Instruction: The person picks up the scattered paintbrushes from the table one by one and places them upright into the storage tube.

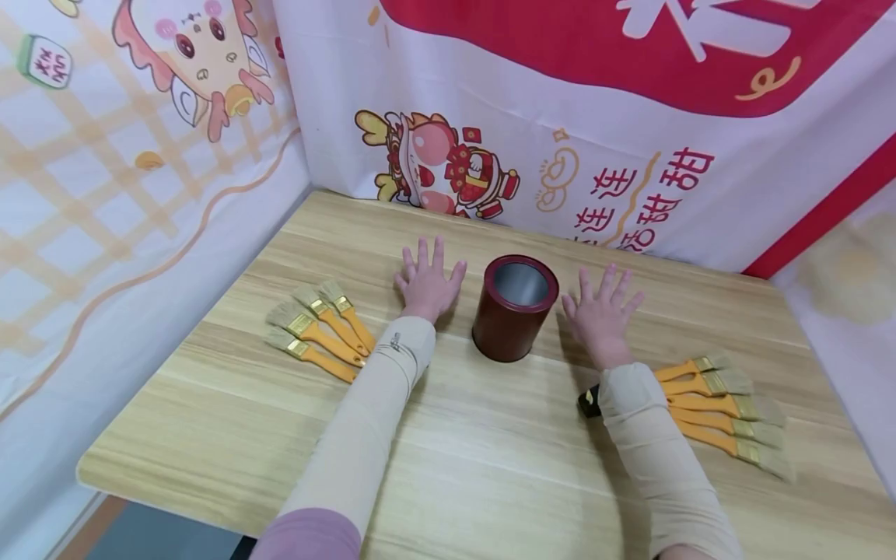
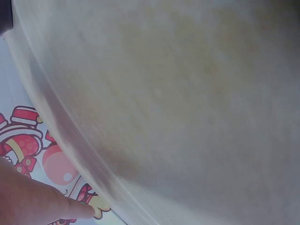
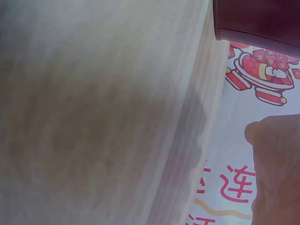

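A dark red cylindrical can (image 1: 507, 327) with an open top and a silvery inside stands upright on the wooden table (image 1: 490, 451), between the two hands. To its left, my left hand (image 1: 428, 289) has its fingers spread, with nothing in it. On the can's other side my right hand (image 1: 600, 317) is spread the same way, also holding nothing. Several flat paintbrushes (image 1: 329, 342) with orange handles lie fanned out by the left forearm, some handle ends hidden behind it. Another fan of similar paintbrushes (image 1: 728, 408) lies beyond the right forearm, partly covered by the sleeve.
A small black object (image 1: 590, 401) shows at the right wrist, by the cuff. Printed cloth (image 1: 322, 93) with cartoon figures and red lettering hangs along the table's back and left sides. The table's left front corner (image 1: 87, 467) is rounded.
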Available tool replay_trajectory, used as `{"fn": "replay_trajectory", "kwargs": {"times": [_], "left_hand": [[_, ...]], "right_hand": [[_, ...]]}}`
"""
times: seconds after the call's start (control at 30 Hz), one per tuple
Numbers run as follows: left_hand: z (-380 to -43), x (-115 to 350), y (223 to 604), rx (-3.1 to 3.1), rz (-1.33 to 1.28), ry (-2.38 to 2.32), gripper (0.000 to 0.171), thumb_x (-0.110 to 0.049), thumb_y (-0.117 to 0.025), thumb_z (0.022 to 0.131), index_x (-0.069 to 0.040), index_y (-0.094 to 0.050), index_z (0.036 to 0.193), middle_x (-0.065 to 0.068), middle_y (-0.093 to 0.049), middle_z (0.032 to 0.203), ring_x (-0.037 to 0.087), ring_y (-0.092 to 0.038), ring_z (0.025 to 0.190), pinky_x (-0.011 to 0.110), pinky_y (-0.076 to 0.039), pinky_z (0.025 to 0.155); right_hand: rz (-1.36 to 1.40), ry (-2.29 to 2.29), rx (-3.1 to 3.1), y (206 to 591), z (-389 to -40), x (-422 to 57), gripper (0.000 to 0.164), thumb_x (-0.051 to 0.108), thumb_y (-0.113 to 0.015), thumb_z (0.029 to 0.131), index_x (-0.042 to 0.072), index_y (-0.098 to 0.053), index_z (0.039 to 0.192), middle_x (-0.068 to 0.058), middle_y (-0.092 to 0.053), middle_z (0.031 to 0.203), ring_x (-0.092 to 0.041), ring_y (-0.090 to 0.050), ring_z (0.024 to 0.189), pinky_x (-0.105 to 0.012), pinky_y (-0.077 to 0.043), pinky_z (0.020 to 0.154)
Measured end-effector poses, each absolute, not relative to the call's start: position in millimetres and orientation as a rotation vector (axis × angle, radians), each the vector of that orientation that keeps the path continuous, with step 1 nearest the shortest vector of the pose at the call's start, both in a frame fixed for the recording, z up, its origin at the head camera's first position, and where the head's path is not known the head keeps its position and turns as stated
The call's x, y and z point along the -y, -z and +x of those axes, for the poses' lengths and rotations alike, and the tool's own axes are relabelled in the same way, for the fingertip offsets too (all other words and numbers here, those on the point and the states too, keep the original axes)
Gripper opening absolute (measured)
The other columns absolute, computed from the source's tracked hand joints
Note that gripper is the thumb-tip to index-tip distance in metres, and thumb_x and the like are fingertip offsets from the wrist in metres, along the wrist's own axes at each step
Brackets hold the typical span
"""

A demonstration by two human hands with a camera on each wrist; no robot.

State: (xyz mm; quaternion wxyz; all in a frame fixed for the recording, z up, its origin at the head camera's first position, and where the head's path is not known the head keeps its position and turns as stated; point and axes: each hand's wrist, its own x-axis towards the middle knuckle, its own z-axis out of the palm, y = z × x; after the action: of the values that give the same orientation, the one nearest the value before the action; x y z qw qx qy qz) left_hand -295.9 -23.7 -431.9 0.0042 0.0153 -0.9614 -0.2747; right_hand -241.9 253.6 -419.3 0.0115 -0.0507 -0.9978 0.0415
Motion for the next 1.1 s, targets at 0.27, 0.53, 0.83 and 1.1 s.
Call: {"fn": "replay_trajectory", "kwargs": {"times": [0.27,0.53,0.83,1.1], "left_hand": [[-296,24,429,2.980,0.026,0.890,0.073,-0.068,-0.020,0.096,-0.031,0.001,0.156,0.004,0.007,0.164,0.035,0.015,0.149,0.068,0.003,0.114],[-293,22,427,2.949,-0.039,0.931,0.072,-0.066,-0.013,0.096,-0.028,0.000,0.156,0.005,0.004,0.164,0.034,0.010,0.151,0.067,-0.002,0.115],[-286,14,414,2.529,-0.332,1.349,0.061,-0.042,-0.029,0.102,-0.007,-0.025,0.152,0.013,-0.022,0.160,0.026,-0.018,0.150,0.038,-0.017,0.122],[-273,7,405,2.317,-0.384,1.607,0.050,-0.028,-0.036,0.101,-0.002,-0.039,0.144,0.017,-0.038,0.152,0.027,-0.034,0.143,0.038,-0.029,0.118]], "right_hand": [[-0.160,-0.156,3.107,418,-241,-252,0.065,0.048,-0.027,0.103,0.016,-0.008,0.156,-0.029,0.016,0.157,-0.052,0.017,0.143,-0.075,0.008,0.107],[-0.160,-0.167,3.113,422,-241,-252,0.064,0.048,-0.026,0.103,0.016,-0.008,0.156,-0.030,0.013,0.157,-0.052,0.021,0.142,-0.076,0.008,0.107],[-0.169,-0.168,3.113,421,-239,-253,0.064,0.047,-0.026,0.103,0.015,-0.010,0.156,-0.030,0.013,0.157,-0.052,0.018,0.143,-0.076,0.007,0.107],[-0.138,-0.079,3.115,413,-237,-247,0.063,0.048,-0.025,0.103,0.016,-0.011,0.156,-0.028,0.013,0.158,-0.052,0.014,0.144,-0.074,0.003,0.110]]}}
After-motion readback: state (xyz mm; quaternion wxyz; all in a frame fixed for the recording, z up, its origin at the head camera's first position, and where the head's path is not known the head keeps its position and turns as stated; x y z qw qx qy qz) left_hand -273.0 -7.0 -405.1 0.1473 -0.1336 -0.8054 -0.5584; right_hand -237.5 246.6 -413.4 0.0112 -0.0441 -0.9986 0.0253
